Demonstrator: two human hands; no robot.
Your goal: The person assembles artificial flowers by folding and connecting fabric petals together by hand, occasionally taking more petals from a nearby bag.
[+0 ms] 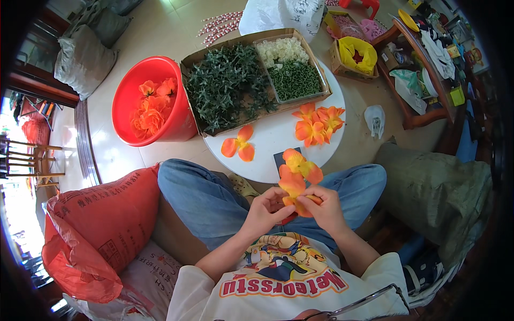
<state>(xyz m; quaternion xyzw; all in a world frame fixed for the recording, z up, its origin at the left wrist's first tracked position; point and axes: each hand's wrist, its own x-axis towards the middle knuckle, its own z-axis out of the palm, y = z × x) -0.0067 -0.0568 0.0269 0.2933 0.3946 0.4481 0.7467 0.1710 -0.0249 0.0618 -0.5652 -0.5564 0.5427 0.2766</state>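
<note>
My left hand (264, 210) and my right hand (327, 209) are close together above my lap, fingers closed on orange artificial flower petals (292, 183). The left pinches them from one side, the right from the other. Just beyond my fingers is a yellow-centred orange petal piece (303, 165); I cannot tell whether it joins the held ones. On the round white table (257, 166), a three-lobed orange petal piece (239, 144) lies to the left, and a pile of similar petals (319, 124) lies to the right.
A cardboard box (227, 127) on the table holds green artificial leaves (227, 80) and a clear tray (300, 98) of small green and pale parts. Left stands a red bucket (122, 107) of orange flowers. Sacks (110, 214) flank me. A wooden shelf (423, 120) stands right.
</note>
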